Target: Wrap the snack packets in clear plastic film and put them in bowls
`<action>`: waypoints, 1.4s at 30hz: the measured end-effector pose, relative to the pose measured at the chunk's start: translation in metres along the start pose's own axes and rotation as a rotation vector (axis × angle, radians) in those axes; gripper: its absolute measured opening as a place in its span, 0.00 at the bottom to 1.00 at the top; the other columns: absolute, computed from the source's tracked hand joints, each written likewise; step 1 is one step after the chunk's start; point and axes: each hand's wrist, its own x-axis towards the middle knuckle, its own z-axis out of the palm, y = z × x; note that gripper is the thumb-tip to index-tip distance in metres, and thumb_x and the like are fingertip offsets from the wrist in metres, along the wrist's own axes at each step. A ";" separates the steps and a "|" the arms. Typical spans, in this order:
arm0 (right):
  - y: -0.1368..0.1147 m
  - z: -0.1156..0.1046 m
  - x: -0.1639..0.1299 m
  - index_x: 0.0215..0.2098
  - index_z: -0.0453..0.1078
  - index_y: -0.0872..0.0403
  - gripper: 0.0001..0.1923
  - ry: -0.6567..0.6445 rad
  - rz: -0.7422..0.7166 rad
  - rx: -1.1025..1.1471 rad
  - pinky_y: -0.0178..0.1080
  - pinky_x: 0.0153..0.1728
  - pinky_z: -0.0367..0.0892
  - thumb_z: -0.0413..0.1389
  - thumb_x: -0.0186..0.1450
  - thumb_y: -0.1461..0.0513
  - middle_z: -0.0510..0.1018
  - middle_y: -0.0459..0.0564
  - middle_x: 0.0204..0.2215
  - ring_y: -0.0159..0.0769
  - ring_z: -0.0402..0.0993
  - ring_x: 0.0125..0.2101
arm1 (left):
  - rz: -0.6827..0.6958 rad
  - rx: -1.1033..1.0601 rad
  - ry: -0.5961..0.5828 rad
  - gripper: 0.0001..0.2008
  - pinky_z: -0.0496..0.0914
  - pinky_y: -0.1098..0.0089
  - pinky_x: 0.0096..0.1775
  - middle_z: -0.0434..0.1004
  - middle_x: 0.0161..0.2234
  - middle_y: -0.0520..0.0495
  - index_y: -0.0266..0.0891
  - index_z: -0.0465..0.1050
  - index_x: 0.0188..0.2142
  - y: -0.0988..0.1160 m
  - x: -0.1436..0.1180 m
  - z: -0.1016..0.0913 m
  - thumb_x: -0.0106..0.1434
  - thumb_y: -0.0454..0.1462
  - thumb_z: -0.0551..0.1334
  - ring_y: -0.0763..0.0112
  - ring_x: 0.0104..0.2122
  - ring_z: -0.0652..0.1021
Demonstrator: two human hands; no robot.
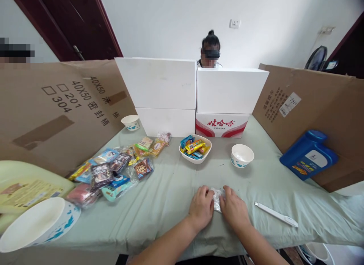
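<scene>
We rest our left hand [202, 207] and right hand [233, 208] slightly apart, at opposite edges of a crumpled clear plastic wrapper [216, 199] on the pale green cloth-covered table [167, 193], apparently steadying it from both sides; whether either pinches it, we cannot tell. A slim white plastic tool [276, 214] lies near our right, seemingly for easy reach.

White wall [162, 22], dark red door [68, 22]

Bright, soft, even light; we cannot place its source. Faint shadow under the white cup [239, 161] right of the snack bowl [195, 161]; glints on the packets [101, 175] left of it and the clear wrapper [217, 199] on our side of it. Edge stretch on the large basin [61, 227] farther left; pixelation over part of a person [211, 41] behind.
</scene>
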 end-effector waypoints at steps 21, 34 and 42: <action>-0.012 0.015 -0.013 0.69 0.44 0.55 0.42 -0.139 -0.527 0.117 0.55 0.65 0.42 0.50 0.65 0.44 0.43 0.55 0.68 0.49 0.39 0.67 | -0.029 -0.118 0.291 0.11 0.72 0.56 0.46 0.72 0.41 0.42 0.39 0.71 0.42 -0.052 -0.029 -0.012 0.62 0.32 0.53 0.59 0.43 0.73; 0.013 0.012 -0.013 0.38 0.73 0.49 0.13 0.163 -0.547 0.192 0.39 0.42 0.66 0.48 0.65 0.69 0.78 0.47 0.37 0.35 0.71 0.38 | -0.019 -0.207 0.273 0.08 0.73 0.60 0.42 0.74 0.38 0.45 0.41 0.73 0.37 -0.051 -0.026 -0.018 0.62 0.33 0.56 0.60 0.40 0.74; 0.080 -0.109 0.135 0.43 0.76 0.54 0.14 0.285 -0.061 -0.066 0.44 0.47 0.61 0.49 0.68 0.62 0.75 0.57 0.43 0.45 0.67 0.47 | -0.061 -0.216 0.157 0.07 0.70 0.61 0.41 0.72 0.36 0.45 0.40 0.71 0.33 -0.046 -0.022 -0.024 0.61 0.31 0.55 0.61 0.39 0.72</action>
